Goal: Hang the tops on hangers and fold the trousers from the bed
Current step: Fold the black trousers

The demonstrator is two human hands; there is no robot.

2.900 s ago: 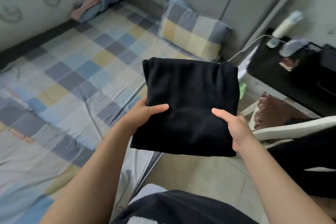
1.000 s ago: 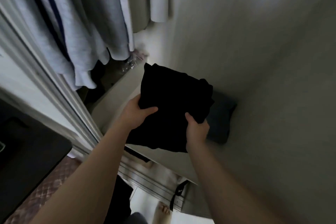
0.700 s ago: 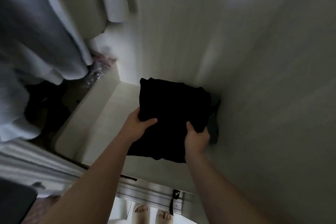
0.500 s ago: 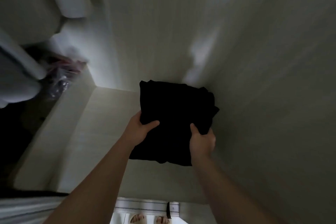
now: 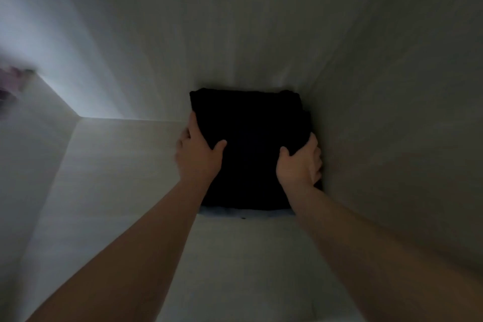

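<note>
Folded black fabric trousers (image 5: 251, 149) shown at frame centre, set in rear right corner of pale wardrobe shelf (image 5: 117, 178). Far edge met by pale back panel (image 5: 209, 34); right edge close against pale side panel (image 5: 392, 112). Bare shelf left open toward frame left and lower centre. Trousers laid over pale blue folded cloth (image 5: 235, 211), strip exposed at near edge. Left edge gripped by left hand (image 5: 198, 157), thumb on top, fingers along side. Right edge gripped by right hand (image 5: 300, 165), fingers curled round it. Blurred pinkish object (image 5: 10, 76) at upper left, not identifiable.
</note>
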